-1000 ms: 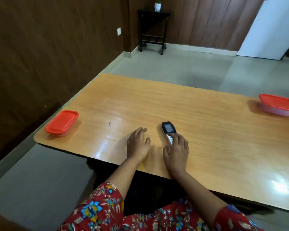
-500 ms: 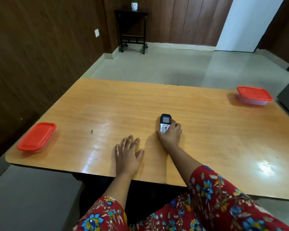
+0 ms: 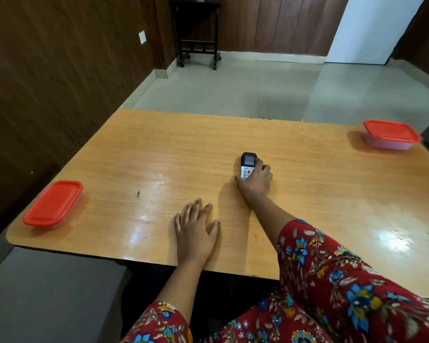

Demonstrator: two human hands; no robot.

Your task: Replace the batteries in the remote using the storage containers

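The right hand [image 3: 255,180] closes around the remote [image 3: 247,165] at mid-table, likely to lift it. The left hand [image 3: 195,231] lies flat, empty, steadying. 2 red-lidded containers [image 3: 53,203] [image 3: 390,134] sit lidded at opposite edges.

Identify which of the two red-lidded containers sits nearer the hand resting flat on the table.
The container at the table's left edge. It lies closer to the flat left hand than the container at the far right corner does.

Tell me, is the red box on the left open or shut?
Shut. The red lid lies flat on the left container, covering its whole top.
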